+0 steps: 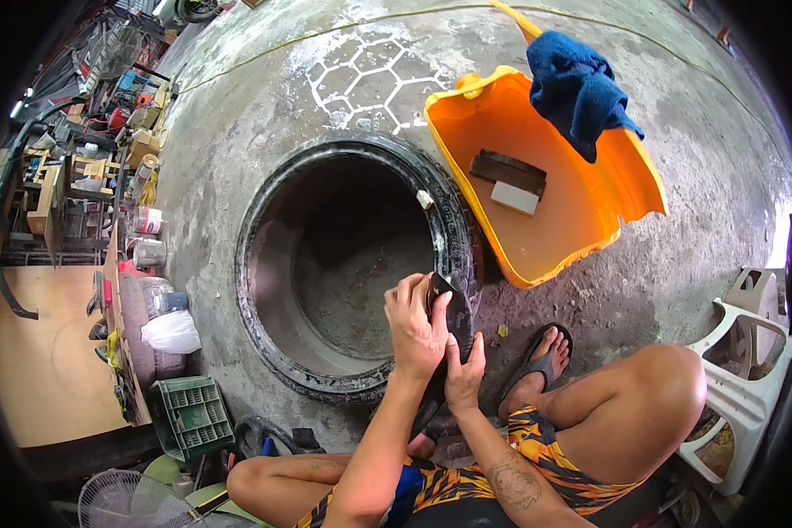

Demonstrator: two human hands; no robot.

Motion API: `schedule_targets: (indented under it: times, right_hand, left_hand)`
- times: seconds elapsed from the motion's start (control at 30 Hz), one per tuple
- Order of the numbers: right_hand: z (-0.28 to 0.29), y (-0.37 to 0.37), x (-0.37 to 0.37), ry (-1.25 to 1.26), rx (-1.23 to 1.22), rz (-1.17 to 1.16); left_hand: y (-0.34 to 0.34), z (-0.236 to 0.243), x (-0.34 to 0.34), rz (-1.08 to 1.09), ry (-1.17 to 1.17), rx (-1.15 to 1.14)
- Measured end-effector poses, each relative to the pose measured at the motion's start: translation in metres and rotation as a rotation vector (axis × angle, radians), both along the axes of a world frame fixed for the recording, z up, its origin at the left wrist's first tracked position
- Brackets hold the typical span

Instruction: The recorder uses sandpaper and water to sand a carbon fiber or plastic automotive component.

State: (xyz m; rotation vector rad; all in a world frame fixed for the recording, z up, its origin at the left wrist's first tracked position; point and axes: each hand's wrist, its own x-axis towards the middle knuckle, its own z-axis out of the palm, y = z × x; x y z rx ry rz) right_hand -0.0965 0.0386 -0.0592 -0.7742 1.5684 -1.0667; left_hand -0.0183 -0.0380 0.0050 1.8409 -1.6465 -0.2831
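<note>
Gripping hands: left hand (418, 336) clamped round the upper end of the black piece (459, 319), right hand (465, 377) pinching its side lower down!
Black piece: at the near-right rim of the round black tub (348, 385).
Progress: midway, I'd judge; the piece is in hand, not set down, its finish unreadable, so what's left is unclear.
Orange basin (462, 114): right of the tub, cloudy liquid (532, 242), dark slab (506, 172) and white block (514, 198) inside.
Floor (238, 114): stained grey concrete around the tub, white honeycomb lines (399, 81) beyond.
Workshop: cans (149, 221), green crate (194, 418) left of the tub; white stool (754, 400) far right.
</note>
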Motion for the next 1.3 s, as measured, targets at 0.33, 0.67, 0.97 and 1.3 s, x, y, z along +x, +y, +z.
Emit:
schedule_targets:
  times: [0.33, 0.67, 0.97, 1.3]
  right_hand:
    - [0.009, -0.004, -0.002, -0.027, 0.023, -0.009]
    - [0.011, 0.002, 0.001, 0.013, 0.043, 0.010]
    - [0.004, 0.003, 0.002, 0.053, 0.053, 0.010]
    - [0.002, 0.000, -0.004, -0.054, 0.064, 0.024]
  left_hand:
    - [0.006, -0.005, 0.009, -0.043, -0.020, 0.013]
    - [-0.009, -0.006, 0.029, 0.189, 0.197, -0.010]
    - [0.010, -0.002, 0.005, 0.067, -0.011, -0.008]
    - [0.010, -0.004, 0.008, 0.035, -0.043, 0.023]
